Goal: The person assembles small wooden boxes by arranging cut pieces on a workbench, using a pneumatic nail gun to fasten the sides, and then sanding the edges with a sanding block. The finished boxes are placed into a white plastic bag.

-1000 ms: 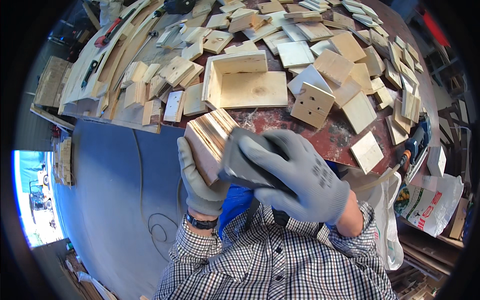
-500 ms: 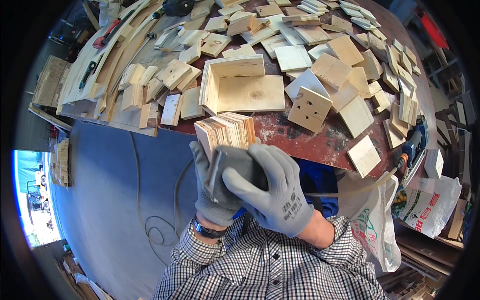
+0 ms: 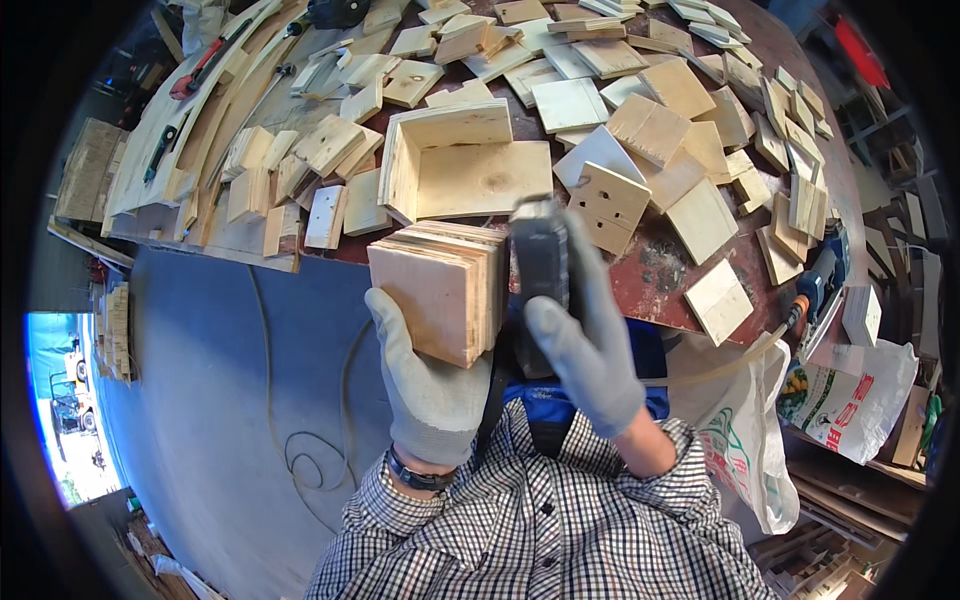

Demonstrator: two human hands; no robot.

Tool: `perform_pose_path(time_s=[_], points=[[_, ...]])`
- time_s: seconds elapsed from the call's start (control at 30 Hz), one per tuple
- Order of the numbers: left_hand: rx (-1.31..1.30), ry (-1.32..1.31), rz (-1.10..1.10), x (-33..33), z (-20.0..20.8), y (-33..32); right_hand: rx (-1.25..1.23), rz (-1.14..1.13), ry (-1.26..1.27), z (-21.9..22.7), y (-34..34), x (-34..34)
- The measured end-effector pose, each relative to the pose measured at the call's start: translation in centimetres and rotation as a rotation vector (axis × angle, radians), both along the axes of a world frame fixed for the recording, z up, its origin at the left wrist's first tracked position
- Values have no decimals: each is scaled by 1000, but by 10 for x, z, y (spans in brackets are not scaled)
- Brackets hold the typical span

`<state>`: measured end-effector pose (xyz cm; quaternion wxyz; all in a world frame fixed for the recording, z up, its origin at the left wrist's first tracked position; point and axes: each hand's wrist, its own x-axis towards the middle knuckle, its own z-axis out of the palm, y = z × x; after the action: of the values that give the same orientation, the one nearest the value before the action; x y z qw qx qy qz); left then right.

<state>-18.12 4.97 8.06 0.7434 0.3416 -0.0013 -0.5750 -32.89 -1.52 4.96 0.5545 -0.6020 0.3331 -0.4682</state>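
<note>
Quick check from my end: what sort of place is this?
Most likely a woodworking shop: wood pieces lie scattered over a worn red table, a hose runs to what looks like a power tool, and the left hand holds a stack of wooden squares.

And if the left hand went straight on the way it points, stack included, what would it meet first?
Probably the open-sided wooden box just beyond the stack of wooden squares in the left hand. Depth and height are unclear; held low, it could meet the edge of the red-brown table first.
</note>
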Motion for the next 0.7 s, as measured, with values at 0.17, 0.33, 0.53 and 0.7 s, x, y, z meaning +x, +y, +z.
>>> perform_pose_path(time_s=[0.17, 0.33, 0.53, 0.7], points=[[-14, -268, -66, -2, -25, 18, 432, 96, -354, 2, -1, 16], [-3, -410, -57, 2, -30, 13, 475, 125, -376, 7, -5, 13], [103, -577, -11, -4, -35, 7, 421, 97, -311, 7, -3, 5], [47, -518, 114, 6, -26, -3, 186, 179, -157, 37, 10, -31]])
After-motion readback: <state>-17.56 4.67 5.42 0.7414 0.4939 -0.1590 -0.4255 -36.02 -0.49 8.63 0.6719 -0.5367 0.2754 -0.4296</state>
